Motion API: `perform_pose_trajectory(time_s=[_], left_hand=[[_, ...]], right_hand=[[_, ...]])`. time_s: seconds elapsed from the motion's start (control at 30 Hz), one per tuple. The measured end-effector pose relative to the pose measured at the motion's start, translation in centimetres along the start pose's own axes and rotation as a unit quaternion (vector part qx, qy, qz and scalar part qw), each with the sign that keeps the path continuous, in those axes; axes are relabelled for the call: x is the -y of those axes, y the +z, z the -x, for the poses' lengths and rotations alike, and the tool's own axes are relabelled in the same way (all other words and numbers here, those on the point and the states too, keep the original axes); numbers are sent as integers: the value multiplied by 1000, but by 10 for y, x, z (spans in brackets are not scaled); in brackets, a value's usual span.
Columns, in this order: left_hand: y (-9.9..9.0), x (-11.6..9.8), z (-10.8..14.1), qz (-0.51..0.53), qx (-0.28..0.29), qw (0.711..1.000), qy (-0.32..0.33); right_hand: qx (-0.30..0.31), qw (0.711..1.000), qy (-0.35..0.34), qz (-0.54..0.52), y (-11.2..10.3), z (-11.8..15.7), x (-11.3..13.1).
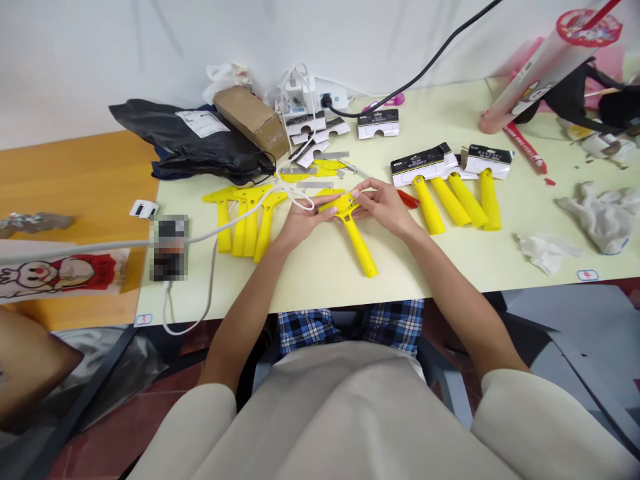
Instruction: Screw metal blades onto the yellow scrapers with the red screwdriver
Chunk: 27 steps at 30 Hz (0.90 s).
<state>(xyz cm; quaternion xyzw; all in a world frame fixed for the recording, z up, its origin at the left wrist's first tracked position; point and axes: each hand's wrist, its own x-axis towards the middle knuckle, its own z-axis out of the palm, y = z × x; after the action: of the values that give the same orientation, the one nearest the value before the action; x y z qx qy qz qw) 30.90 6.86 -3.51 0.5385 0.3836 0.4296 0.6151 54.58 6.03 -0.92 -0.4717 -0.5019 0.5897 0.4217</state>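
Both hands hold a yellow plastic scraper (359, 247) above the table, its handle slanting toward me and its wide head between my fingers. My left hand (301, 221) grips the left end of the head, fingers partly hidden under it. My right hand (384, 205) pinches the right end with thumb and fingertips. Left of my hands lie several yellow scraper handles (250, 217). Just beyond are yellow head pieces (294, 177) and thin metal blades (315, 185). On the right, several yellow handles (453, 200) carry black-and-white card sleeves (423, 164). A red tool (407, 199) lies beside my right hand.
A white cable (225, 230) crosses on the left, near a phone (169, 247). Behind are a black bag (200, 143), a cardboard box (253, 123) and a power strip (330, 93). A tall cup (547, 70) and crumpled tissues (545, 250) are right.
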Motion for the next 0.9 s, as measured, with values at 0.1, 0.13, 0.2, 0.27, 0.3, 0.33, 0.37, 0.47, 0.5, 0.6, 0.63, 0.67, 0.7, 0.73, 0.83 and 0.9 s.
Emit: perform_pose_trajectory(time_s=[0.1, 0.13, 0.2, 0.27, 0.3, 0.33, 0.37, 0.47, 0.5, 0.6, 0.63, 0.67, 0.7, 0.73, 0.83, 0.9], left_hand=[[-2, -1, 0, -11, -7, 1000, 5], [-2, -1, 0, -14, -10, 1000, 7], [-4, 0, -1, -16, -17, 1000, 11], [-5, 1, -2, -15, -25, 999, 18], [-5, 2, -2, -15, -29, 999, 23], [-5, 2, -3, -14, -29, 999, 27], [-4, 3, -3, -14, -29, 999, 31], [-3, 4, -3, -5, -31, 999, 38], [-2, 6, -4, 0, -36, 999, 40], [0, 10, -6, 10, -66, 997, 40], [1, 12, -6, 11, -75, 996, 36], [1, 13, -7, 12, -82, 996, 33], [2, 14, -7, 15, -87, 996, 30], [2, 14, -7, 20, -90, 995, 26], [3, 13, -6, 41, -98, 994, 11], [3, 11, -5, 46, -100, 994, 0]], right_hand=[[18, 1000, 7, -20, -1, 0, 1], [28, 999, 11, -31, -1, 0, 2], [41, 997, 23, -54, -2, 0, 3], [41, 996, 35, -68, -2, 0, 5], [38, 996, 41, -73, -2, 0, 6], [38, 995, 45, -77, -2, 1, 7], [39, 995, 49, -81, -2, 1, 8], [44, 992, 59, -100, -1, 2, 11], [41, 992, 62, -105, -1, 1, 11], [20, 991, 69, -115, 0, 0, 10], [11, 990, 72, -117, 0, -1, 9], [3, 990, 76, -118, 0, -2, 8], [-3, 990, 79, -120, 0, -3, 7], [-8, 989, 81, -122, 0, -3, 6], [-14, 989, 78, -124, -2, -4, 5], [-17, 989, 77, -121, -4, -4, 5]])
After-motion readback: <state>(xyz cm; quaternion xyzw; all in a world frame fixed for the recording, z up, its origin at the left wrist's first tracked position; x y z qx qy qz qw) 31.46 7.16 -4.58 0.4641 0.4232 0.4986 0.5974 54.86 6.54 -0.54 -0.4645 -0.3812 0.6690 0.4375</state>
